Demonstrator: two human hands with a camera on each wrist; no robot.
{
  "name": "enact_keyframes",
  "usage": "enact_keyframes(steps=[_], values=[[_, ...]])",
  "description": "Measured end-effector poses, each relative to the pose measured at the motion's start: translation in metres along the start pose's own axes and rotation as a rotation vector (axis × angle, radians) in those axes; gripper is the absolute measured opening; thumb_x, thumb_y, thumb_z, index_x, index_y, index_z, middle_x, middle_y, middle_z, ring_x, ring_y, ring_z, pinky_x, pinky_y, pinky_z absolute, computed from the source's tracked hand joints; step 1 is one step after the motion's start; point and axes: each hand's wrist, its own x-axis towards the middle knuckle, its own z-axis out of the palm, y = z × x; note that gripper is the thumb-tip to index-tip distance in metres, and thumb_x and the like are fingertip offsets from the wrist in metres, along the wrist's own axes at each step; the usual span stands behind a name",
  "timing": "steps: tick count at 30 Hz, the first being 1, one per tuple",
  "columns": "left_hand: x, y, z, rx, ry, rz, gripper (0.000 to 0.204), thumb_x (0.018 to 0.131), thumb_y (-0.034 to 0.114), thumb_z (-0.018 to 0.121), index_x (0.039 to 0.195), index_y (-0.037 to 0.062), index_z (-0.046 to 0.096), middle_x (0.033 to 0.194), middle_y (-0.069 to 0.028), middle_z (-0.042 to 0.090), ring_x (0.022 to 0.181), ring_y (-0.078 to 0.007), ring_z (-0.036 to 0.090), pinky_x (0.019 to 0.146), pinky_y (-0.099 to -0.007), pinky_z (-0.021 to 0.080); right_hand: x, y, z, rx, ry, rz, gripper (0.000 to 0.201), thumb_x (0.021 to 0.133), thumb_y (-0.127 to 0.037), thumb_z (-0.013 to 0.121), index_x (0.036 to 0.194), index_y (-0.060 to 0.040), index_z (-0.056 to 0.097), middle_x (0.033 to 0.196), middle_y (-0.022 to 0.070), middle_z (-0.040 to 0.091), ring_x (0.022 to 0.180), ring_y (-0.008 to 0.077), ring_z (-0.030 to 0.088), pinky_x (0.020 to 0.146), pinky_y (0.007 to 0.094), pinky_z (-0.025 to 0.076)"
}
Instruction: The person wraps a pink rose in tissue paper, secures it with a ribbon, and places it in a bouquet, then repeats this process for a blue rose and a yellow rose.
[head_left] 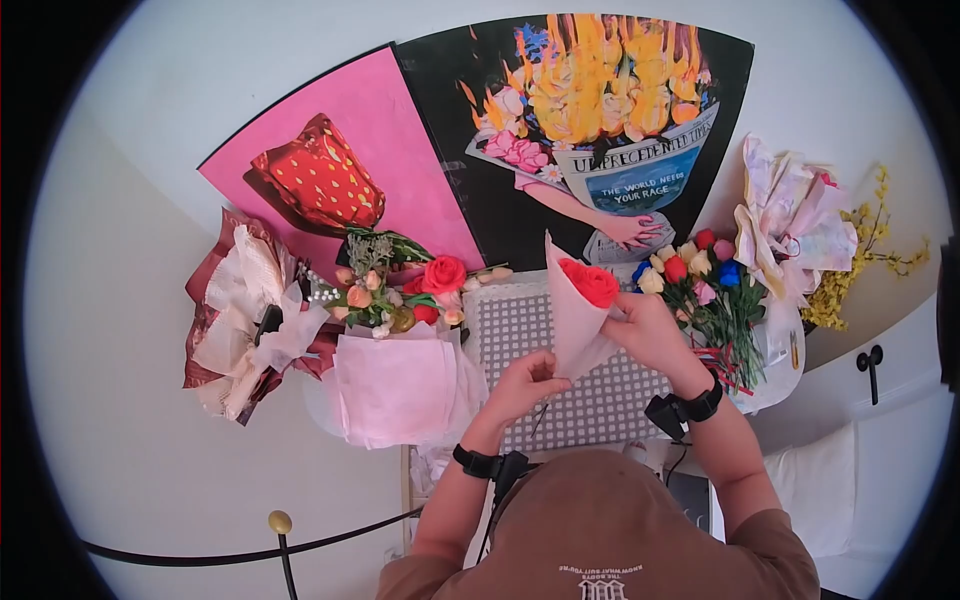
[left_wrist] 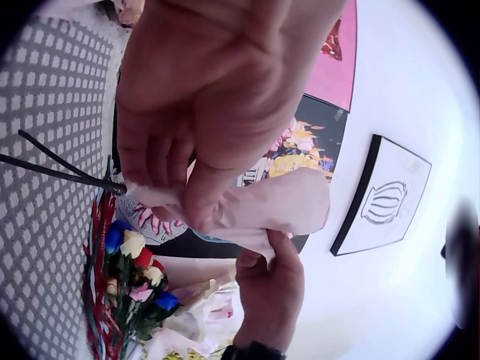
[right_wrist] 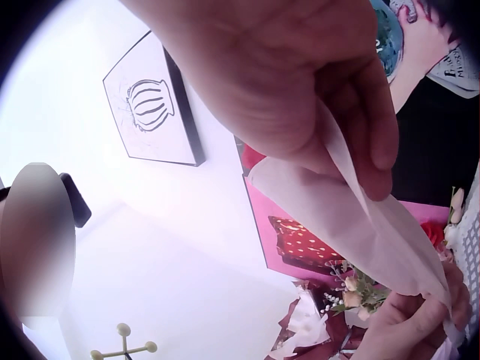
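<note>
Red roses (head_left: 588, 285) stand in a cone of pale pink wrapping paper (head_left: 572, 335), held up over a checked grey mat (head_left: 500, 350). My left hand (head_left: 527, 386) pinches the narrow lower end of the cone between thumb and fingers. Dark thin stems (left_wrist: 67, 172) stick out below that hand in the left wrist view. On the other side, my right hand (head_left: 648, 335) grips the paper's upper edge near the blooms. In the right wrist view a fold of the paper (right_wrist: 330, 210) runs between the right thumb and fingers and down to the left hand.
A stack of pink paper sheets (head_left: 400, 390) lies left of the mat, with mixed flowers (head_left: 375, 285) behind it. Several loose flowers (head_left: 690, 275) lie on the right. Wrapped bouquets (head_left: 250, 320) flank the table, and two posters (head_left: 580, 130) lean at the back.
</note>
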Motion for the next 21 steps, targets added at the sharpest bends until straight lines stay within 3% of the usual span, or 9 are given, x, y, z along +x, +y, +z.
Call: enact_keyframes(steps=[2, 6, 9, 10, 12, 14, 17, 21], values=[[-0.003, 0.015, 0.004, -0.201, -0.117, -0.086, 0.021, 0.084, 0.001, 0.076, 0.086, 0.0081, 0.056, 0.079, 0.0041, 0.061, 0.071, -0.0038, 0.056, 0.061, -0.0206, 0.044, 0.004, 0.017, 0.003, 0.043, 0.012, -0.031, 0.026, 0.084, -0.01, 0.066, 0.109, 0.0, 0.068, 0.081, 0.0198, 0.07, 0.074, 0.0239, 0.072, 0.068, 0.0353, 0.053], [0.004, 0.001, -0.006, -0.233, -0.208, -0.094, 0.022, 0.083, -0.001, 0.076, 0.088, 0.0081, 0.057, 0.084, 0.0028, 0.063, 0.072, -0.0044, 0.058, 0.063, -0.0209, 0.046, 0.006, 0.023, -0.001, 0.181, -0.055, -0.082, 0.028, 0.087, -0.008, 0.066, 0.113, 0.0024, 0.066, 0.091, 0.0145, 0.073, 0.083, 0.0158, 0.07, 0.074, 0.0331, 0.054], [0.01, 0.001, -0.007, -0.238, -0.151, -0.119, 0.024, 0.082, -0.002, 0.077, 0.088, 0.0079, 0.056, 0.084, 0.0023, 0.063, 0.073, -0.0046, 0.058, 0.063, -0.0211, 0.046, 0.003, 0.011, -0.007, 0.283, -0.061, -0.036, 0.03, 0.089, -0.006, 0.064, 0.118, 0.0019, 0.063, 0.095, 0.0113, 0.073, 0.087, 0.0124, 0.068, 0.076, 0.031, 0.053], [0.011, -0.001, -0.006, -0.254, -0.111, -0.06, 0.023, 0.082, -0.003, 0.077, 0.092, 0.0068, 0.059, 0.083, 0.0021, 0.064, 0.072, -0.0049, 0.058, 0.063, -0.0211, 0.046, 0.003, 0.014, -0.007, 0.284, -0.057, -0.036, 0.03, 0.089, -0.006, 0.064, 0.118, 0.0019, 0.063, 0.095, 0.0113, 0.073, 0.087, 0.0124, 0.068, 0.076, 0.031, 0.053], [0.013, 0.004, -0.002, -0.27, -0.077, 0.001, 0.023, 0.081, -0.003, 0.077, 0.096, 0.0057, 0.061, 0.083, 0.0019, 0.065, 0.072, -0.0053, 0.059, 0.063, -0.0211, 0.046, 0.005, 0.02, -0.008, 0.253, -0.088, -0.036, 0.032, 0.093, -0.002, 0.061, 0.125, 0.0013, 0.06, 0.109, 0.0048, 0.07, 0.095, 0.0091, 0.065, 0.08, 0.0268, 0.053], [0.012, 0.017, 0.006, -0.28, -0.007, -0.04, 0.025, 0.083, -0.003, 0.075, 0.105, 0.0036, 0.065, 0.084, 0.0006, 0.066, 0.071, -0.0061, 0.058, 0.063, -0.0207, 0.046, 0.002, 0.013, -0.01, 0.352, -0.094, 0.02, 0.032, 0.094, -0.003, 0.061, 0.125, 0.0014, 0.059, 0.11, 0.0055, 0.07, 0.095, 0.0102, 0.065, 0.08, 0.0267, 0.053], [0.017, 0.001, -0.007, -0.239, -0.045, -0.063, 0.032, 0.084, -0.002, 0.073, 0.116, 0.0007, 0.067, 0.092, -0.0019, 0.069, 0.076, -0.007, 0.062, 0.067, -0.0215, 0.048, -0.002, 0.021, -0.014, 0.58, -0.119, 0.095, 0.03, 0.094, -0.007, 0.064, 0.123, 0.0012, 0.059, 0.109, 0.0068, 0.07, 0.093, 0.0124, 0.067, 0.079, 0.028, 0.054], [0.021, 0.016, 0.002, -0.381, 0.038, 0.007, 0.028, 0.084, -0.001, 0.073, 0.112, 0.001, 0.068, 0.094, -0.0012, 0.069, 0.079, -0.007, 0.062, 0.069, -0.0221, 0.048, -0.011, 0.03, 0.012, 0.795, -0.129, 0.082, 0.031, 0.092, -0.01, 0.069, 0.12, 0.0009, 0.06, 0.108, 0.008, 0.07, 0.094, 0.0123, 0.067, 0.08, 0.0276, 0.053]])
